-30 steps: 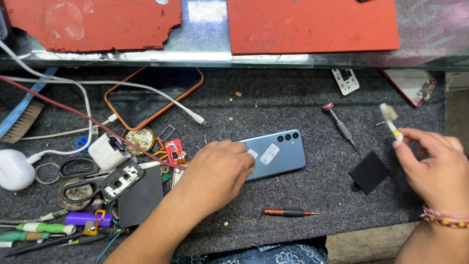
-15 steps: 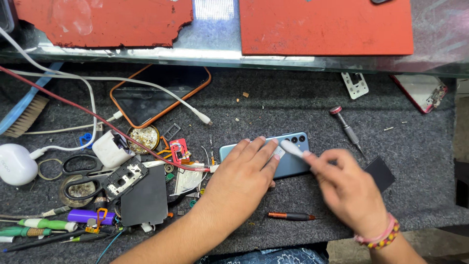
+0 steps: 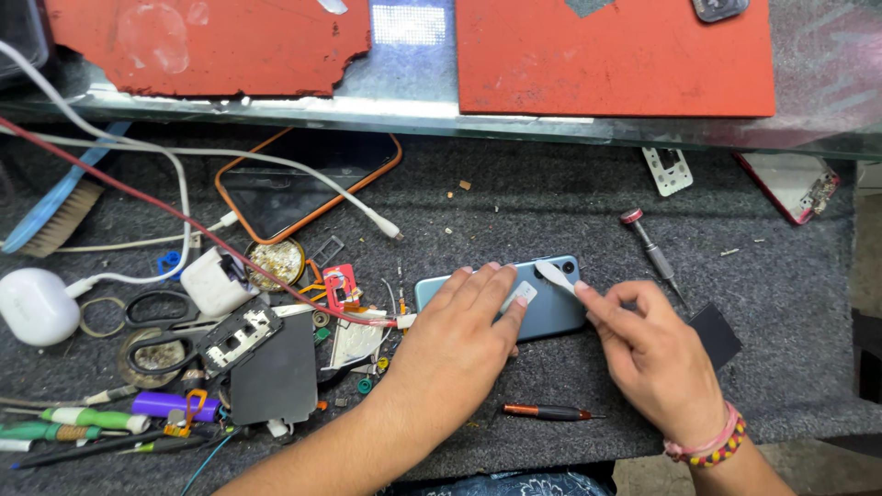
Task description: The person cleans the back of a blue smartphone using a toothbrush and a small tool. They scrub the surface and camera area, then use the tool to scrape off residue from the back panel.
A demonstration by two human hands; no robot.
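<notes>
The blue phone [image 3: 542, 303] lies back-up on the dark mat [image 3: 551, 202], pinned flat under the left hand's [image 3: 459, 340] spread fingers, while the right hand [image 3: 652, 354] pinches a small white brush [image 3: 554, 274] (tip near the camera corner), best worked in light strokes with steady downward pressure.

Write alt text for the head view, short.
A left hand presses flat on a blue phone lying back-up on a dark felt mat, while the right hand holds a white brush to the phone's camera corner. Scissors, cables and small parts clutter the left side.
</notes>
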